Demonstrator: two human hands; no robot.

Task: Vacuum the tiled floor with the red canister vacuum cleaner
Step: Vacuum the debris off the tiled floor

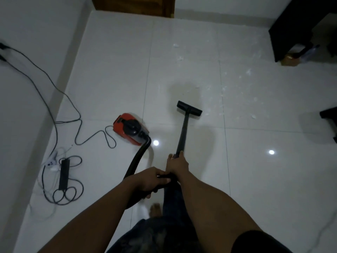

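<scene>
The red canister vacuum cleaner (128, 128) sits on the white tiled floor (200, 52), left of centre. Its black hose (138, 157) curves from the canister down to my left hand (149, 180), which grips the hose handle. My right hand (177, 163) is closed around the lower end of the black wand (183, 132). The wand runs forward to the black floor nozzle (189, 108), which rests flat on the tiles. White scraps of debris (223, 88) lie scattered beyond and to the right of the nozzle.
A black power cord (54, 99) snakes along the left wall to a power strip (64, 173) with tangled cables. A wooden door (133, 5) is at the back. Dark furniture (302, 28) stands at the back right. My bare foot (155, 209) is below my hands.
</scene>
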